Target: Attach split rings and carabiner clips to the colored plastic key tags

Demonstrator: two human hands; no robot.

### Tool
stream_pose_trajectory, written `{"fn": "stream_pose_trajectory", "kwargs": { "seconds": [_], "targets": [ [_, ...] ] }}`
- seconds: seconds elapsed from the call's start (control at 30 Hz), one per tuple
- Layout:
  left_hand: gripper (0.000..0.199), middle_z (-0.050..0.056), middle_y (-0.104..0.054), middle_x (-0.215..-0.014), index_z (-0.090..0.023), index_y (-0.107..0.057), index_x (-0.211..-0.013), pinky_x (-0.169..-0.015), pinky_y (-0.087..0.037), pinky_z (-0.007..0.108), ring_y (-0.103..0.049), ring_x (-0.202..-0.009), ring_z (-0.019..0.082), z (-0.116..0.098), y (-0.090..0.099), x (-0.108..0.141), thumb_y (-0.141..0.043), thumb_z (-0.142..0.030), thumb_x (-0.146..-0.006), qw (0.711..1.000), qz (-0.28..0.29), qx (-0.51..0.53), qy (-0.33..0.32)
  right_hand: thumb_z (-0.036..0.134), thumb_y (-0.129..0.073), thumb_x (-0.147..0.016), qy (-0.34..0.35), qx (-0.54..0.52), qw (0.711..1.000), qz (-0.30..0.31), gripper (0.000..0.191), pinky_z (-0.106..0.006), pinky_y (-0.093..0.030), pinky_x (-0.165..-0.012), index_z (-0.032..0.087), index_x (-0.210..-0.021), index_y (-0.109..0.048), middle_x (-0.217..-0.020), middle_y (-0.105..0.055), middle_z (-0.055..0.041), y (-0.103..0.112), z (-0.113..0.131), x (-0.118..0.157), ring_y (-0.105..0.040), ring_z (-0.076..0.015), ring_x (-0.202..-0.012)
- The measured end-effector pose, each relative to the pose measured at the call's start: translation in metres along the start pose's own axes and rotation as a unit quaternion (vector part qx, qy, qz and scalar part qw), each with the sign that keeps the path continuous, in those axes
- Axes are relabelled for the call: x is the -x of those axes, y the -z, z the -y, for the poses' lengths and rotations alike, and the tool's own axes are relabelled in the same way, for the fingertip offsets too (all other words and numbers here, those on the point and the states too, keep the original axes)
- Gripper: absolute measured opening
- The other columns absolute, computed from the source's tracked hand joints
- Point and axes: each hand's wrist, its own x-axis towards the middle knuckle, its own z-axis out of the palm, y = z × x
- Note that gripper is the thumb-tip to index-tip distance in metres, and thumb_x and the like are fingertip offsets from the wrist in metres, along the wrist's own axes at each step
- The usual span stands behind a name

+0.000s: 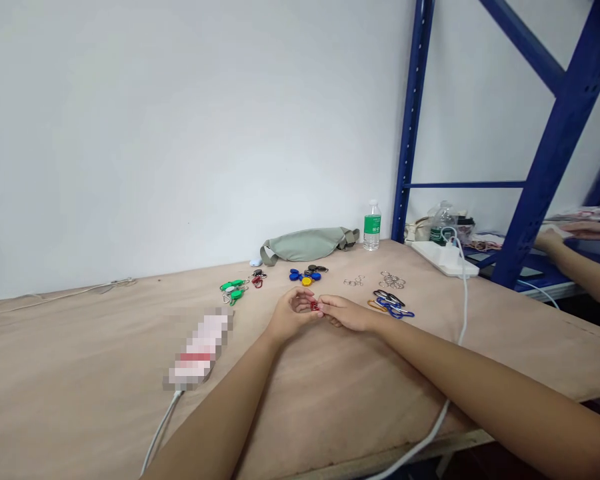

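Observation:
A small red piece (315, 306) is held between my two hands above the table (300, 373). My left hand (291, 313) has its fingers curled around its left side. My right hand (341, 312) pinches at its right side. Beyond them lie blue, yellow and black round reels (307, 274). Green clip pieces (235, 291) and a red carabiner (257, 281) lie to the left. Metal rings (392, 280), smaller rings (353, 282) and blue, black and orange carabiners (393, 305) are on the right.
A grey-green waist bag (307, 245) and a water bottle (373, 227) stand by the wall. A pixelated object (200, 350) with a cable lies left. A power strip (445, 259), white cable (464, 307) and blue rack (545, 147) are right, with another person's arm (580, 267) beyond.

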Motion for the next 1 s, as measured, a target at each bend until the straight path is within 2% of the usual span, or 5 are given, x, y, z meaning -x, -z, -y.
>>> {"fn": "stream_pose_trajectory", "kwargs": {
  "seconds": [0.23, 0.4, 0.77, 0.9, 1.0],
  "targets": [
    [0.034, 0.003, -0.055, -0.083, -0.014, -0.053, -0.083, -0.077, -0.046, 0.029, -0.055, -0.077, 0.012, 0.004, 0.0, 0.0, -0.07, -0.015, -0.053, 0.993, -0.012, -0.104, -0.051, 0.034, -0.033, -0.084, 0.063, 0.152, 0.985, -0.057, 0.025, -0.024, -0.033, -0.059, 0.017, -0.069, -0.044, -0.069, -0.047, 0.0004, 0.0, 0.004, -0.001, -0.042, -0.0113, -0.063],
    [0.011, 0.003, -0.052, -0.082, -0.015, -0.058, -0.07, -0.073, -0.046, 0.028, -0.055, -0.072, 0.011, 0.007, 0.007, -0.003, -0.062, -0.017, -0.061, 0.972, -0.103, -0.21, -0.001, 0.028, -0.036, -0.081, 0.044, 0.225, 0.97, -0.078, 0.023, -0.024, -0.032, -0.057, 0.016, -0.062, -0.043, -0.063, -0.047, 0.0008, 0.004, 0.004, 0.002, -0.042, -0.0119, -0.06],
    [0.011, 0.002, -0.043, -0.073, -0.016, -0.053, -0.067, -0.068, -0.04, 0.026, -0.047, -0.072, 0.014, 0.003, 0.024, -0.005, -0.059, -0.025, -0.064, 0.862, -0.096, -0.496, 0.04, 0.024, -0.039, -0.078, 0.037, 0.224, 0.97, -0.084, 0.021, -0.023, -0.033, -0.058, 0.015, -0.061, -0.049, -0.062, -0.051, -0.0004, 0.007, 0.011, 0.004, -0.046, -0.0123, -0.06],
    [0.013, 0.003, -0.048, -0.075, -0.018, -0.053, -0.068, -0.064, -0.038, 0.026, -0.049, -0.071, 0.016, -0.001, 0.024, -0.002, -0.056, -0.031, -0.066, 0.822, -0.097, -0.559, 0.046, 0.023, -0.04, -0.077, 0.039, 0.227, 0.97, -0.08, 0.02, -0.023, -0.034, -0.058, 0.015, -0.063, -0.051, -0.064, -0.053, -0.0008, 0.007, 0.008, 0.003, -0.047, -0.0124, -0.061],
    [0.015, 0.003, -0.054, -0.069, -0.018, -0.054, -0.065, -0.056, -0.035, 0.025, -0.051, -0.064, 0.016, -0.003, 0.023, -0.001, -0.049, -0.031, -0.07, 0.813, -0.071, -0.571, 0.089, 0.024, -0.04, -0.078, 0.039, 0.222, 0.971, -0.078, 0.02, -0.023, -0.034, -0.058, 0.015, -0.064, -0.052, -0.064, -0.054, -0.0007, 0.007, 0.008, 0.003, -0.048, -0.0122, -0.061]
  ]
}}
